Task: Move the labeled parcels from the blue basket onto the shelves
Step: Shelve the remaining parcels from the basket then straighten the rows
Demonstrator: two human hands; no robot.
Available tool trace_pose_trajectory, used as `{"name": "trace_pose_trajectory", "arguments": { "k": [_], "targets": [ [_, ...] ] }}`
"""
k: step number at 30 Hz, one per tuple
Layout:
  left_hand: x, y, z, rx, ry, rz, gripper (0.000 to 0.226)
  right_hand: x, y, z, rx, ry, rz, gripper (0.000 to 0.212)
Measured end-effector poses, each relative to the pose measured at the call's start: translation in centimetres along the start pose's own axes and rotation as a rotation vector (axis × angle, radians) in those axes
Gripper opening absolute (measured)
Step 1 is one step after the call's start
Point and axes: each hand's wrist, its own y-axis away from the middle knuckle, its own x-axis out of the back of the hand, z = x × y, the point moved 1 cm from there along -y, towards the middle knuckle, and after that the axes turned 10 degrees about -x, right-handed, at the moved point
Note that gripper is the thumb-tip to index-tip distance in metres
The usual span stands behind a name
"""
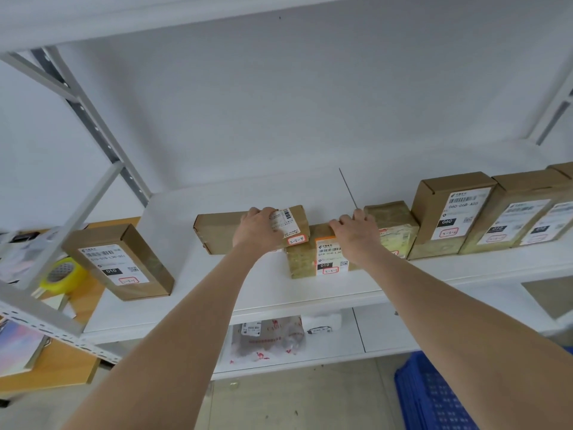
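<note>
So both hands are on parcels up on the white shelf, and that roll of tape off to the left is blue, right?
Not blue: the head view shows the roll of tape is yellow. The left hand and right hand are indeed on parcels on the white shelf.

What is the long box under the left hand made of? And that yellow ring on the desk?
The long box under the left hand looks like plain brown cardboard, matt, with folded edges and a paper label. The yellow ring seems to be a roll of glossy plastic tape: it shines and looks see-through.
</note>
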Motion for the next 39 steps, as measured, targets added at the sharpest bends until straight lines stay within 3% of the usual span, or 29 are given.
{"name": "trace_pose_trajectory", "arguments": {
  "k": [14, 17, 22, 24, 26, 29, 36, 39],
  "targets": [
    [-0.8, -0.7, 1.7, 0.014, 0.086, -0.004, 0.063, -0.5, -0.6, 3.1, -0.006, 0.004, -0.036, 0.066],
    [0.1, 0.2, 0.3, 0.046, 0.121, 0.016, 0.056, 0.4, -0.4, 2.2, 0.053, -0.171, -0.07, 0.095],
    [1.3, 1.2, -1.6, -0.04, 0.104, -0.02, 0.054, 3.6, 0.3, -2.5, 0.206, -0.557, -0.027, 0.098],
    [2.3, 1.2, -2.1, -0.074, 0.125, 0.013, 0.056, 4.3, 0.2, -4.7, 0.243, -0.64, -0.04, 0.086],
    [3.4, 0.9, -2.7, -0.058, 0.143, 0.108, 0.065, 4.7, -0.1, -6.1, 0.167, -0.752, 0.004, 0.071],
    [4.2, 0.4, -4.5, 0.122, 0.105, 0.195, 0.07, 5.3, -1.0, -6.4, -0.026, -0.911, 0.039, 0.063],
    [2.0, -1.2, -6.7, 0.118, -0.058, 0.007, 0.058, 4.5, -2.2, -7.1, -0.129, -0.888, 0.033, 0.061],
    [0.8, -2.7, -7.0, 0.089, -0.073, -0.021, 0.064, 4.1, -2.7, -7.5, -0.171, -0.91, 0.029, 0.062]
  ]
}}
